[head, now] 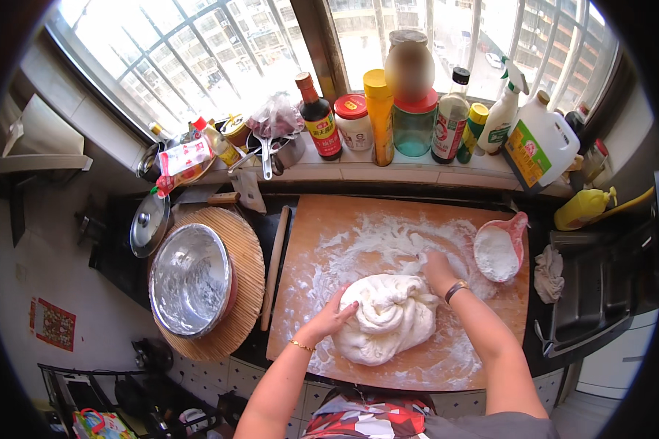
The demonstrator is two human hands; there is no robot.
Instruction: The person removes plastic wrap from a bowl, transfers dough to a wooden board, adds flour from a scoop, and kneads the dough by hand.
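A large, folded mass of white dough (387,318) sits on the floured wooden board (318,219), towards its front edge. My left hand (338,315) grips the dough's left side, with the thumb over its surface and the fingers along the far edge. At the dough's far right, my right hand (438,271) reaches down to the board among loose flour (395,236). Its fingertips are whitened and partly lost in the flour, so whether they pinch anything is unclear. Near the board's right edge lies a pink scoop (517,233) filled with white flour.
Left of the board lie a wooden rolling pin (275,269) and a metal bowl (189,280) on a round slatted mat (247,274). A pot lid (149,225) and cleaver handle (223,198) lie behind. Bottles line the windowsill (384,173). A sink (587,291) and cloth (549,274) are right.
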